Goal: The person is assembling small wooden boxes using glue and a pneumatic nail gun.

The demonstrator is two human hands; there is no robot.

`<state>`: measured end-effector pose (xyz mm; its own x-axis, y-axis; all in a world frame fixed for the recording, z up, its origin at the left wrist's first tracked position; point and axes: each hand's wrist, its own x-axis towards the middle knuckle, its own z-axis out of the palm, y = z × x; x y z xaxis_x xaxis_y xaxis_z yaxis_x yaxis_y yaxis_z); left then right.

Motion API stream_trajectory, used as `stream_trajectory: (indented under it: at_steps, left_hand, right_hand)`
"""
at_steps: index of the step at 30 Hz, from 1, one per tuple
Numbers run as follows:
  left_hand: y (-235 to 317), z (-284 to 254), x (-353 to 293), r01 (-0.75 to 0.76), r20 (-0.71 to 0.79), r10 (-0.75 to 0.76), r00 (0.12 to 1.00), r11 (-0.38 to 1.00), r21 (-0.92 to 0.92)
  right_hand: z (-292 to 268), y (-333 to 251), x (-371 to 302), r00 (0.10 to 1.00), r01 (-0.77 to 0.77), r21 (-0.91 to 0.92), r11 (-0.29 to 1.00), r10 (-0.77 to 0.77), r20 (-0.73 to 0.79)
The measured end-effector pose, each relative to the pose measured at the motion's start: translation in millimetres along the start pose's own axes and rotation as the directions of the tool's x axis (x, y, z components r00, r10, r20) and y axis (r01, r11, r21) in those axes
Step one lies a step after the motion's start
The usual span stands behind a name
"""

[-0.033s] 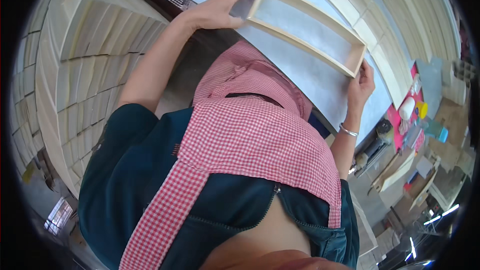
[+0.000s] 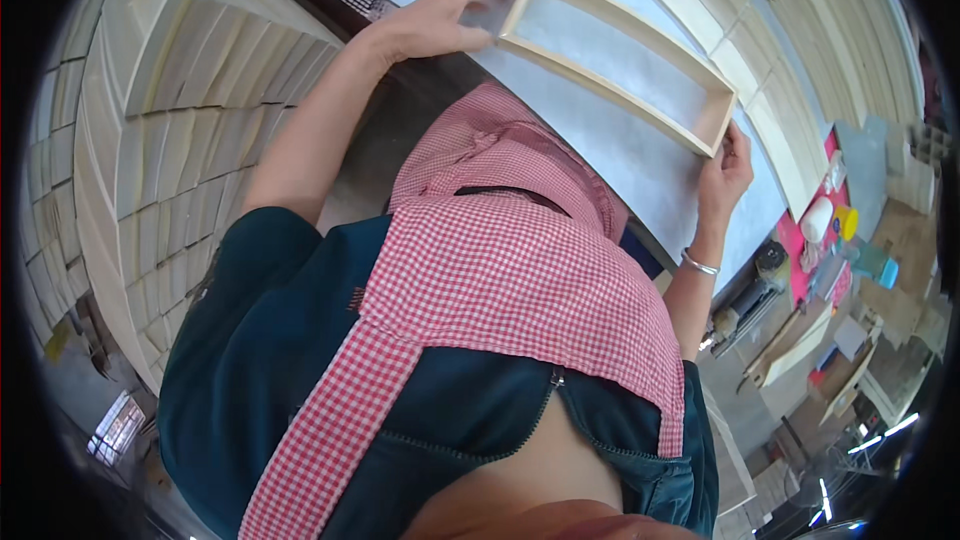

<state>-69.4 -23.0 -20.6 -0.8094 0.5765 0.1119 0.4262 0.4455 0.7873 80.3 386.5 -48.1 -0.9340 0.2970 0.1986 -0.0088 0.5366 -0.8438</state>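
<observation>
A long rectangular frame of pale wood, without a bottom or top that I can see, lies at a slant over the whitish tabletop. My left hand holds its left end, thumb near the front corner and fingers reaching toward the back one. Around the right front corner curl the fingers of my right hand, partly hidden behind the wood. A silver bangle circles my right wrist.
Tall stacks of pale wooden pieces rise close on my left. Rows of similar pieces line the far side of the table. To the right are a pink sheet, a white roll, a yellow container and a blue-lidded container.
</observation>
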Motion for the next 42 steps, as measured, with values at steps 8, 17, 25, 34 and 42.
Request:
stream_trajectory:
  at_steps: [8,17,25,34,42]
  left_hand:
    - [20.7,2.4,-0.4,0.494,0.106,-0.516,0.85,0.712,-0.5]
    - [6.1,4.0,19.5,0.293,0.082,-0.3,0.95,0.952,0.089]
    - [24.9,-14.9,0.6,0.443,0.139,-0.433,0.891,0.756,-0.481]
    - [29.5,-6.1,-5.7,0.479,0.217,-0.432,0.876,0.719,-0.503]
    - [43.9,-25.0,-1.4,0.57,0.171,-0.565,0.807,0.672,-0.472]
  right_hand:
    - [-2.5,1.6,-7.8,0.996,-0.077,0.011,0.997,0.077,-0.037]
    - [-1.8,-7.6,-6.8,0.99,-0.135,0.092,0.987,0.138,-0.024]
    - [-10.8,-29.5,-16.9,0.978,-0.183,0.139,0.973,0.195,-0.076]
    - [-22.0,-41.1,-16.9,0.918,-0.391,0.312,0.866,0.343,0.197]
    - [-43.7,-46.5,-19.9,0.974,-0.225,0.331,0.916,0.206,0.092]
